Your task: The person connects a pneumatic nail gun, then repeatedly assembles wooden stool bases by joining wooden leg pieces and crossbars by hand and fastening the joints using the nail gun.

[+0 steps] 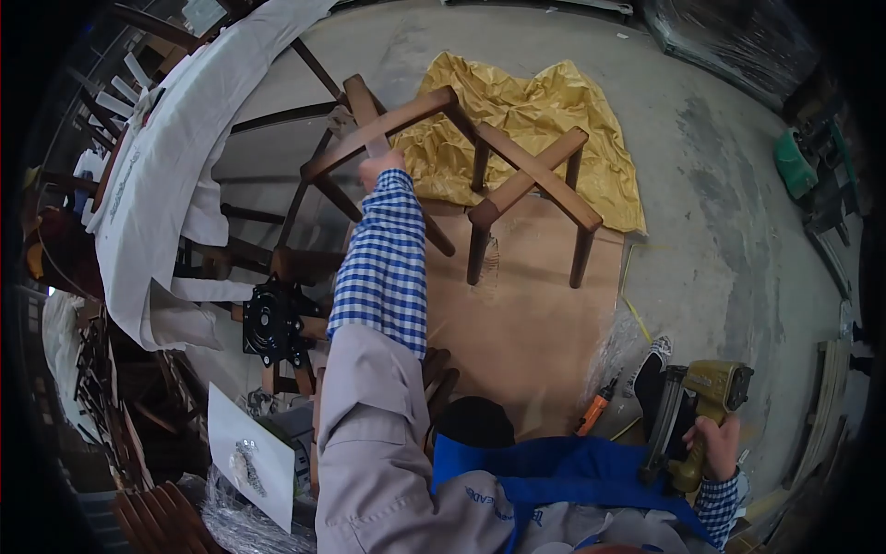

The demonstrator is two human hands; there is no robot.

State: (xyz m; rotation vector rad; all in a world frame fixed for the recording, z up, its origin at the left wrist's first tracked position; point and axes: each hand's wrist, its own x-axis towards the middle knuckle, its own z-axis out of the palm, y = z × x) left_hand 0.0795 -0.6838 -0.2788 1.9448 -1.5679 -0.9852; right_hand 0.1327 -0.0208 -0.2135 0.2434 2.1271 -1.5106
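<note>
A dark brown wooden X-shaped leg base (pixel 406 123) is held up in front of me, its legs pointing down and outward. My left hand (pixel 380 170) is closed on it near the crossing of its bars, and most of the fingers are hidden. A second X-shaped leg base (pixel 533 174) stands on its legs just to the right, apart from my hand. Low on the right, my right hand (pixel 715 445) grips the handle of a gold-and-black nail gun (pixel 709 380), held beside my blue apron.
Under the bases lie a brown board (pixel 526 323) and crumpled gold sheeting (pixel 544 92). An orange-handled tool (pixel 595 411) rests by my foot. To the left are a white-draped table (pixel 175 157), a black metal mechanism (pixel 269 319) and a white sheet with small hardware (pixel 249 457).
</note>
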